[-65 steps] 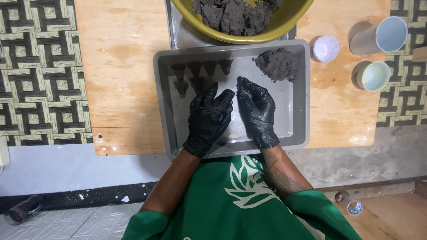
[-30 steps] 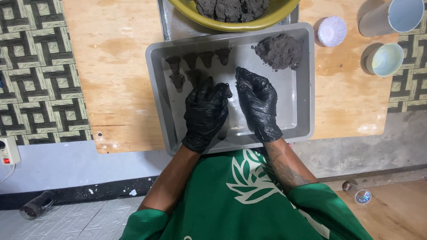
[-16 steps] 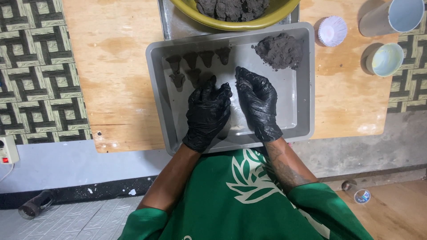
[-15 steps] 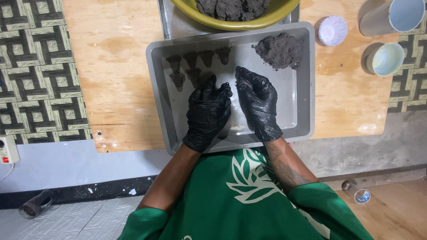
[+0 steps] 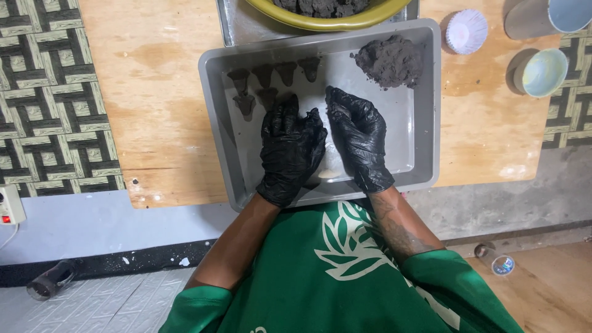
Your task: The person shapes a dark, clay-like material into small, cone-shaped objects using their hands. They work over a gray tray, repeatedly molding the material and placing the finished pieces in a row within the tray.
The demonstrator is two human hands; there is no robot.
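Observation:
My left hand [image 5: 291, 151] and my right hand [image 5: 356, 137], both in black gloves, lie side by side over the middle of a grey tray [image 5: 425, 111], thumbs touching. What lies under the palms is hidden, except a pale patch [image 5: 330, 173] between the wrists. Several small dark cone-shaped pieces [image 5: 265, 75] stand in rows at the tray's far left. My left fingertips reach the nearest one [image 5: 285, 98]. A mound of dark crumbly material [image 5: 388, 60] sits in the tray's far right corner.
A yellow bowl [image 5: 327, 21] of the same dark material stands beyond the tray on a metal sheet. On the wooden board [image 5: 154, 92], to the right, are a paper cupcake liner [image 5: 467, 29], a small bowl [image 5: 541, 71] and a cup [image 5: 546, 15]. Patterned mats flank the board.
Both hands stay together in the tray's middle, shifting only slightly; the left fingertips have crept a little closer to the cone pieces. The camera view has moved a bit.

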